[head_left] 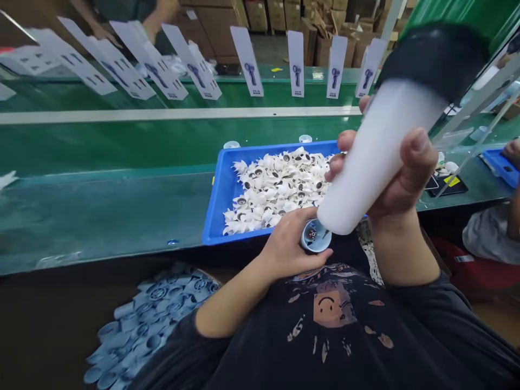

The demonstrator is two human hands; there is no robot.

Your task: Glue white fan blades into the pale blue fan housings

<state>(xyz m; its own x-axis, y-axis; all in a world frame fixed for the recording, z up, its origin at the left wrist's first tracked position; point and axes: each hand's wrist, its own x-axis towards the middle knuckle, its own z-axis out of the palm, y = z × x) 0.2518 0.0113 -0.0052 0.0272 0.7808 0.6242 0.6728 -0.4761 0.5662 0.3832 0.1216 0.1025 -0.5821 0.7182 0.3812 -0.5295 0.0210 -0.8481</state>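
In my left hand, fingers wrapped round it, is a small light-blue cup-shaped housing with its open end up. A dark round part, which looks like a motor, sits inside it. My right hand grips what looks like an electric screwdriver, with a thick white lower sleeve, a black collar and a green upper body. It slants down towards the housing, and a thin dark tip shows at the housing's mouth. Whether the tip touches anything inside, I cannot tell.
Just beyond my hands, a blue tray holds many white fan impellers. Light-blue housings are heaped low at the left. Printed white boxes stand along the green conveyor. Another person's arm is at the right edge.
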